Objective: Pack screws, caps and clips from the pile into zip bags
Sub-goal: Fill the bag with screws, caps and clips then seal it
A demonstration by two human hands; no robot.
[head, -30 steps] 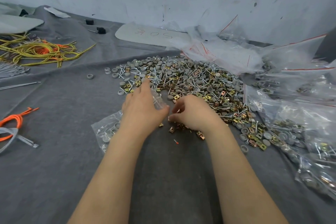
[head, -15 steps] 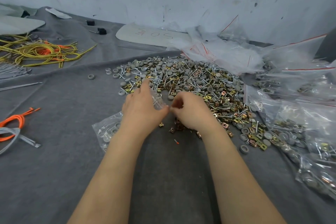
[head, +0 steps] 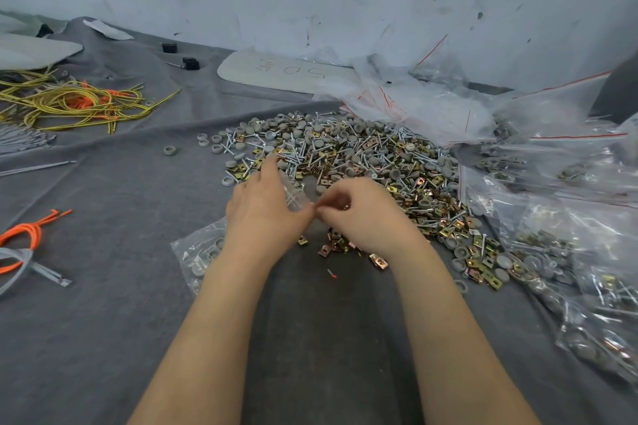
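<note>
A wide pile of screws, grey caps and brass clips covers the grey cloth ahead of me. My left hand holds the mouth of a clear zip bag that lies under my wrist with a few grey caps inside. My right hand is curled just right of the bag's mouth, fingertips pinching something small that I cannot make out. A small cluster of clips lies below my right hand.
Filled zip bags are heaped along the right side. Empty bags lie behind the pile. Yellow and orange cords lie far left, an orange cord near left, and a grey panel by the wall.
My right hand has lifted off the clips near the cloth and moved up toward the bag's mouth at my left hand. The left hand has hardly moved.
</note>
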